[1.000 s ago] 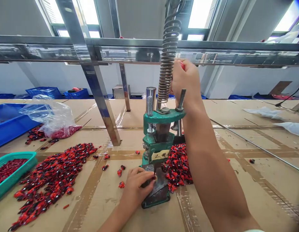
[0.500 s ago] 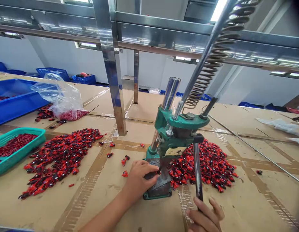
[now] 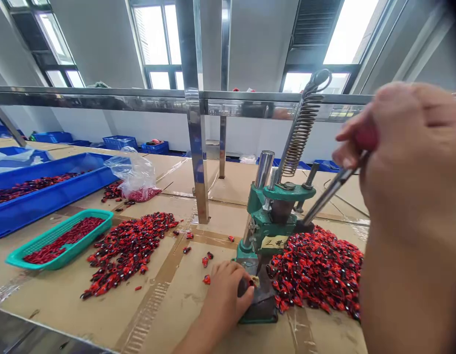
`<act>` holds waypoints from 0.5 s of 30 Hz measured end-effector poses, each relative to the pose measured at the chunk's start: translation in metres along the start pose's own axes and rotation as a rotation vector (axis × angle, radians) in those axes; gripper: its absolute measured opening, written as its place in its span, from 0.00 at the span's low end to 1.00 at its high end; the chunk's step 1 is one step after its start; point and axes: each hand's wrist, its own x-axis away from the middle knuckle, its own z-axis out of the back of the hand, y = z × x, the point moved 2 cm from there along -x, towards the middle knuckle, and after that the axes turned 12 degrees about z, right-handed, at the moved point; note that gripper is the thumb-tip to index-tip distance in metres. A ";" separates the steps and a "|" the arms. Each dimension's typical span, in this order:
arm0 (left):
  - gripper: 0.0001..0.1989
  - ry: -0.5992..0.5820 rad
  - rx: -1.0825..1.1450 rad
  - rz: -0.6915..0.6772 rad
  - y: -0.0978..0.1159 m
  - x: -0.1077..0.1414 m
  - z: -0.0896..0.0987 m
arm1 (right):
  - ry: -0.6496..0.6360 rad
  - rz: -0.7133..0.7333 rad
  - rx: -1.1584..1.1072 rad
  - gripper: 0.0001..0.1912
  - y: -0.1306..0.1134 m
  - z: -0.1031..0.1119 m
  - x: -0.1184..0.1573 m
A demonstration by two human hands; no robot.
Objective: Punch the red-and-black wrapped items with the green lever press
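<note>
A green hand press [image 3: 283, 194] stands on the cardboard-covered table, a coiled spring rising from its top. My right hand [image 3: 412, 142], blurred and close to the camera, wraps around the raised press lever [image 3: 327, 196] near its red knob [image 3: 366, 132]. Down at the press base [image 3: 262, 307], my left hand [image 3: 228, 290] has its fingers curled around a dark rounded piece [image 3: 243, 286]. A small part shows at the fingertips; its kind is too small to tell. Beside the press, to the right, lies a heap of small red-and-black parts [image 3: 318, 265].
A second pile of red-and-black parts [image 3: 135, 248] spreads to the left, with several loose ones nearer the press. Past it are a green basket [image 3: 61, 260] of thin red pieces, a blue bin [image 3: 65, 196] and a clear plastic bag [image 3: 137, 174]. A metal post [image 3: 196, 162] rises behind.
My right hand has swung the lever from hanging down to pointing up and right. My left hand stays at the press base. The camera view has tilted upward and shifted left.
</note>
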 end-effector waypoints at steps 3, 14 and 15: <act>0.04 0.033 -0.131 0.052 -0.017 -0.002 0.017 | 0.055 -0.085 -0.080 0.17 0.021 -0.031 -0.026; 0.15 0.154 -0.646 0.179 -0.169 -0.103 0.168 | -0.005 -0.097 -0.127 0.16 0.034 -0.036 -0.025; 0.14 0.125 -0.652 0.185 -0.181 -0.107 0.179 | 0.001 -0.091 -0.122 0.16 0.034 -0.036 -0.025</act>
